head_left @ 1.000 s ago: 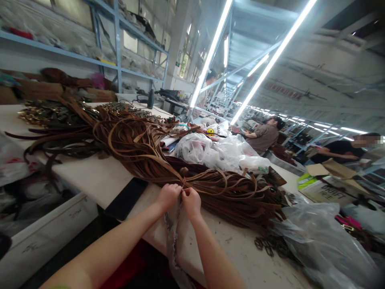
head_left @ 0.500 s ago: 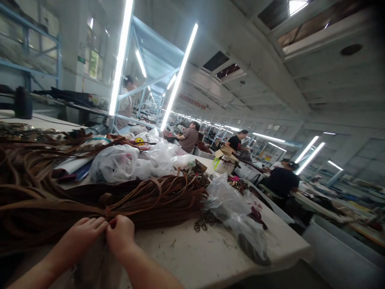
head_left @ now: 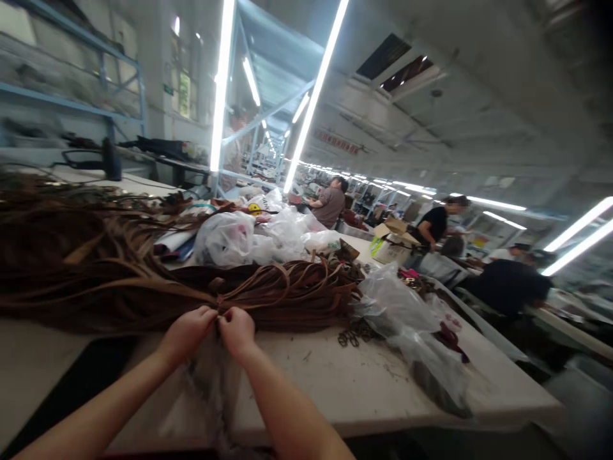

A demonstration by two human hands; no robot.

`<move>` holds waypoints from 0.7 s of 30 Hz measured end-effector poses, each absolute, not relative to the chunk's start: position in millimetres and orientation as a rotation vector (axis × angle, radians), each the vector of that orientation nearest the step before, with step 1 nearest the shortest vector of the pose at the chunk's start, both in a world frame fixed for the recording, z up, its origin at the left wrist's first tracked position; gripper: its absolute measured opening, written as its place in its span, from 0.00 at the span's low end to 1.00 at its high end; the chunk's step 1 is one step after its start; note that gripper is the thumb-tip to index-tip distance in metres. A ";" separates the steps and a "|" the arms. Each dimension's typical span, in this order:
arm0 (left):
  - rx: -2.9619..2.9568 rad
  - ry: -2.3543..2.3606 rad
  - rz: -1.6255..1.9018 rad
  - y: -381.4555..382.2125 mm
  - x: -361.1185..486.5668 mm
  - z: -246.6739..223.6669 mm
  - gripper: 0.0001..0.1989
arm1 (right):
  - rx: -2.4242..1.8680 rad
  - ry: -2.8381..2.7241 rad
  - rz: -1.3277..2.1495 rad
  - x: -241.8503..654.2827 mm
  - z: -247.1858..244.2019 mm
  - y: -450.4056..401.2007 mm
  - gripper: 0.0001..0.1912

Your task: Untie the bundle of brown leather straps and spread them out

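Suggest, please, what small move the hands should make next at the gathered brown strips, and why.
Probably a gentle outward pull, to snug what looks like a narrow tie: the left hand and right hand meet, both pinched shut, at the near side of the brown strips' gathered waist. Whether they pinch the tie's ends is too blurred to tell.

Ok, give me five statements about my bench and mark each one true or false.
1. The left hand and right hand meet at the cinched part of the straps. True.
2. The straps are white. False: they are brown.
3. Dark rings lie on the table, to the right of the right hand. True.
4. The box is sealed shut. False: the box has its flaps open.
5. The rings are inside the box. False: they lie loose on the table, nearer than the box.
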State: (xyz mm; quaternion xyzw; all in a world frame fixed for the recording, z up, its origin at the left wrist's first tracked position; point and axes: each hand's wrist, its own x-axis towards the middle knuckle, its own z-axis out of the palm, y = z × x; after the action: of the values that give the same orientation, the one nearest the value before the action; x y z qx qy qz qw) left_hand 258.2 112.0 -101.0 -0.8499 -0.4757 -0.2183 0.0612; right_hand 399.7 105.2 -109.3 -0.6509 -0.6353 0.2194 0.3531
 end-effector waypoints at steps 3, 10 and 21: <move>-2.566 -1.584 -0.676 105.1 255.1 -100.8 0.09 | -1.630 -1.663 0.610 395.9 -114.5 102.4 0.07; -2.543 -1.670 -0.730 99.3 249.2 -105.0 0.08 | -1.574 -1.721 0.587 391.2 -121.0 88.7 0.08; -2.570 -1.590 -0.668 103.3 248.4 -105.1 0.09 | -1.628 -1.759 0.543 383.8 -117.0 101.5 0.07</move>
State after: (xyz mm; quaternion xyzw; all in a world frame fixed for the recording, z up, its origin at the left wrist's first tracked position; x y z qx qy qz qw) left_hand 248.4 103.3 -105.1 -0.8302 -0.5135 -0.2158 0.0233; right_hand 383.8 101.5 -117.0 -0.6240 -0.6743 0.2080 0.3355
